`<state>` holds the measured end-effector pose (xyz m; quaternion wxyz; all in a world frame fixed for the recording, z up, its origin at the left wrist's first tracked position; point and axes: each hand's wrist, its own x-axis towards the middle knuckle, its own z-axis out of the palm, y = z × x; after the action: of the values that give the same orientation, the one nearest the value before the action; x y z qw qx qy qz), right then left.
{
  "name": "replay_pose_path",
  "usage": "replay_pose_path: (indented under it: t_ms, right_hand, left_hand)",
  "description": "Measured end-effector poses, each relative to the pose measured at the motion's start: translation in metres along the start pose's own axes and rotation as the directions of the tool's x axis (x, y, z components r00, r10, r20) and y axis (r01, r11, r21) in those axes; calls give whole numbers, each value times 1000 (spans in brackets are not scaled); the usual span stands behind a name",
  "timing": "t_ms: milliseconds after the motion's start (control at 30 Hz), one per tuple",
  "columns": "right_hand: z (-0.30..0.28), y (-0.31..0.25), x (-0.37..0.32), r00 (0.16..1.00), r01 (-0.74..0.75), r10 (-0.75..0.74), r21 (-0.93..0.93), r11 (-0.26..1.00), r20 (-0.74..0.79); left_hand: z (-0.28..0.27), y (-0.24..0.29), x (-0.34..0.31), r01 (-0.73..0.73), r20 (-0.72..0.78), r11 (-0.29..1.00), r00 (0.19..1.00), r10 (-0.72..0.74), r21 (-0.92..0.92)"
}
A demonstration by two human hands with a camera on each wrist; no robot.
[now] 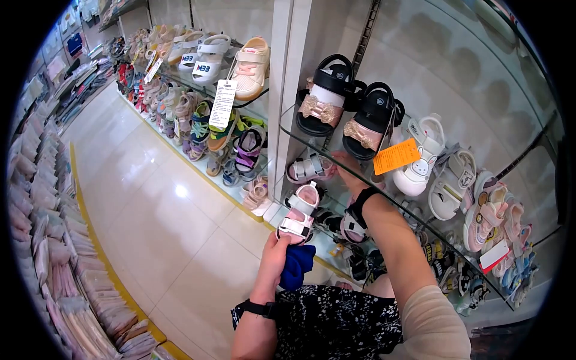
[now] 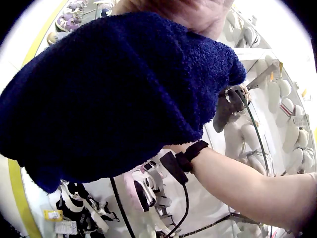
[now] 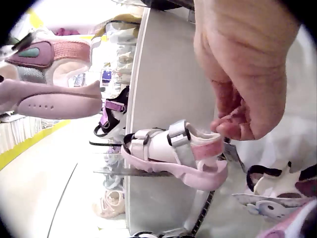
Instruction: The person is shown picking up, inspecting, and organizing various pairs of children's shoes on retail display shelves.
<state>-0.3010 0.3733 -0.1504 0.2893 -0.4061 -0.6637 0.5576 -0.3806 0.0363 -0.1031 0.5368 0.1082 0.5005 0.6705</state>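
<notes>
In the head view my left hand [image 1: 274,259] holds a pink and white child's sandal [image 1: 296,221] by its toe end, thumb on top. A dark blue terry cloth [image 2: 119,94] bunches under that hand and covers much of the left wrist view. The held sandal's pink sole [image 3: 59,105] shows at the upper left of the right wrist view. Under the glass shelf, my right hand [image 3: 252,74] has its fingers curled, pinching the heel of a silver-strapped, pink-soled sandal [image 3: 166,148]. That sandal stands on a lower shelf beside the white upright, toe pointing away from the hand.
A glass shelf [image 1: 414,219] crosses over my right forearm. On it stand black sandals with glitter bows [image 1: 320,108] and white sandals with an orange tag [image 1: 396,156]. More shoes line the shelves beyond the white upright [image 1: 282,78]. Packaged clothes [image 1: 78,270] fill the left side.
</notes>
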Motion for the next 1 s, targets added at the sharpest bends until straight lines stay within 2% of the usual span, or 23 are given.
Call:
replay_pose_path:
  t_ms: [67,167,233,333,467,533,600,633,667,733,833,867,900,933,1000]
  right_hand:
    - [-2,8,14,986,150,-107,-390,908,131]
    - [16,6,6,964,167,-53,-439,883,260]
    - [23,-2,-4,987,160,-118,-589,792,109]
    - [37,22,4,966,146,-239,-554,820,-98]
    - [24,54,27,982,157,-189,-453,878,-24]
    - [18,19,4,934,259,-358,-675,690,-7]
    - [18,-16,-31,953,291,-302,-329,898,18]
    - [19,-36,-53,959,284,-280,-135,949,43]
    - [21,-60,-79,975,195,-169,-196,961,144]
    - [25,-98,-130,946,33,80,-339,940,314]
    - [20,-106,-165,919,36,123,-389,920,375]
    - [21,-104,-172,954,98,41,-441,892,296]
    - [23,-102,-176,975,154,-49,-494,856,218]
    - [26,-101,-180,979,200,-144,-550,811,143]
    - [31,-101,-192,955,290,-263,-610,738,136]
  left_hand:
    - [2,1,-1,10,8,1000,1000,-10,-3]
    - [7,1,-2,22,11,1000,1000,-22,-6]
    - [9,2,-2,29,8,1000,1000,-28,-6]
    - [6,-3,2,9,13,1000,1000,-9,-10]
    - [4,2,2,54,34,999,998,-54,5]
    - [3,-4,6,38,33,999,999,-38,2]
    - [3,-8,8,19,25,1000,999,-20,24]
    - [5,-9,9,7,16,999,1000,-8,43]
    - [7,-11,9,-5,5,998,1000,4,60]
    - [11,-14,10,26,31,998,999,-28,51]
    - [12,-34,20,24,51,997,998,-28,69]
    - [10,-46,26,14,55,996,998,-18,83]
    - [10,-55,32,2,92,1000,996,-3,12]
    - [9,-64,36,3,63,999,998,-6,51]
    - [14,-63,35,12,0,993,1000,-12,121]
